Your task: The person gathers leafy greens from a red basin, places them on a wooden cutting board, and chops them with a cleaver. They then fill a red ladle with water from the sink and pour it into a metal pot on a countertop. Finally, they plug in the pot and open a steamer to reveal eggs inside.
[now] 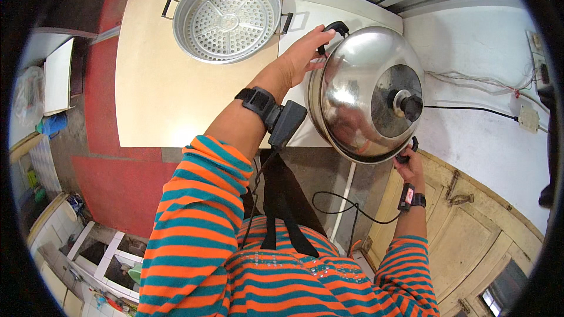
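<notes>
A large shiny metal pot with a domed lid (358, 76) stands at the right end of the table. The lid has a round glass window (385, 91) and a black knob (411, 107), and it hides the inside. My left hand (308, 53) is closed round the black side handle (336, 28) on the pot's far left. At its near right side, my right hand (409, 167) grips the other black handle (406, 150); part of those fingers is hidden. A round metal steamer tray (229, 22) with a perforated base and two black handles sits at the table's far side.
The table (176, 100) has a pale wooden top with a white section under the pot. A black cord (470, 108) runs from behind the pot to a wall outlet (529, 118). A wooden door panel (464, 217) stands at the right. Red mats (123, 194) cover the left floor.
</notes>
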### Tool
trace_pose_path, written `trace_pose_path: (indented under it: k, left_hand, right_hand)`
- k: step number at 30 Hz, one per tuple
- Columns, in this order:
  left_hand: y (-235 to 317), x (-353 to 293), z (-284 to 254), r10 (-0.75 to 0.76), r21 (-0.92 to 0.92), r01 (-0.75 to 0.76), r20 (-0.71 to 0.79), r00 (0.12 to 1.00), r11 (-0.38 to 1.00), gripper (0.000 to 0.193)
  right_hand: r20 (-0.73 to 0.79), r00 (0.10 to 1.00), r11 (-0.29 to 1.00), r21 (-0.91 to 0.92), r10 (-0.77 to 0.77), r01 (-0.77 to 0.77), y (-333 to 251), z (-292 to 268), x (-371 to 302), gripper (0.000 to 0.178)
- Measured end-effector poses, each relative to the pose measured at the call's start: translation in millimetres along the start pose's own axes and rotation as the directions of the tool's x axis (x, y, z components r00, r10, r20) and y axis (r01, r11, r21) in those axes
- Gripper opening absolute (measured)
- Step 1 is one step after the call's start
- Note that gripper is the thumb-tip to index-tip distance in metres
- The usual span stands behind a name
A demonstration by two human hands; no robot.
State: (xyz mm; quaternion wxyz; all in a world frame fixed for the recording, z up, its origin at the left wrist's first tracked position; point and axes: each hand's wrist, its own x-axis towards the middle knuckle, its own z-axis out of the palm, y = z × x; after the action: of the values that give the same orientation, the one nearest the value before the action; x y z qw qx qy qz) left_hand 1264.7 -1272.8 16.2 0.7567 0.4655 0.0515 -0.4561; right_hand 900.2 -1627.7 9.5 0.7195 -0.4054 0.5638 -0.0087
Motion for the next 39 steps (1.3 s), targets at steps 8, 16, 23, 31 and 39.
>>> trace_pose_path:
  k: [8, 16, 23, 31, 39]
  left_hand:
    - [-8.0, -17.7, -16.9, -0.011, 0.251, 0.003, 0.031, 0.999, 0.968, 0.081]
    - [-29.9, -196.4, -135.6, 0.070, 0.020, -0.068, -0.152, 0.986, 0.997, 0.052]
    - [-93.2, -375.0, -245.3, -0.145, 0.036, 0.204, -0.586, 0.797, 0.978, 0.054]
    - [-133.2, -499.0, -298.0, -0.145, -0.067, 0.144, -0.748, 0.647, 0.987, 0.052]
    - [-212.4, -561.9, -321.6, -0.156, -0.175, 0.030, -0.772, 0.616, 0.984, 0.053]
  right_hand:
    - [-0.131, 0.988, 0.991, -0.116, -0.087, 0.072, 1.1, 11.6, -19.1, 0.037]
    - [0.183, 0.500, 0.180, -0.786, -0.846, 0.592, -27.7, 146.5, -113.5, 0.067]
    - [0.422, 0.499, -0.239, -0.890, -0.757, 0.389, -57.6, 236.3, -88.8, 0.054]
    - [0.277, 0.355, -0.067, -0.861, -0.893, 0.505, -142.1, 268.0, -205.3, 0.037]
    - [0.460, 0.346, 0.097, -0.482, -0.818, 0.871, -129.4, 436.7, -305.3, 0.024]
